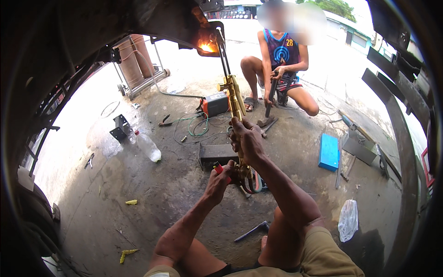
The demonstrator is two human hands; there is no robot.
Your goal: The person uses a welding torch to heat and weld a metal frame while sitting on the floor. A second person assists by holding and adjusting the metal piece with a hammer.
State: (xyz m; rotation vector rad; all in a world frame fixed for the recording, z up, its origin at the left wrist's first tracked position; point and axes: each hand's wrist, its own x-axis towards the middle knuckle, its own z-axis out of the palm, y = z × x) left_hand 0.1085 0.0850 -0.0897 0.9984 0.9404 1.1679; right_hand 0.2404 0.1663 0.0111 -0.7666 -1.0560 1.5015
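Note:
My right hand (248, 140) is wrapped round the handle of a brass cutting torch (235, 94), which points up and away from me. At its far end, a bright orange flame (207, 47) glows against a dark metal bracket (213, 28). My left hand (217, 183) is closed beside the torch's lower end, near the valves. Its fingers hold a small red object (226, 173) with a dark tip, whose kind I cannot make out. Hoses (251, 184) hang from the torch's base. A dark metal channel piece (214, 154) lies on the floor behind my hands.
Across from me a person (281, 60) squats, holding a hammer (271, 99). An orange-and-black machine (216, 104) with cables stands behind the torch. Gas cylinders (131, 62) on a cart are far left. A plastic bottle (147, 147), blue box (328, 151) and plastic bag (348, 220) lie around.

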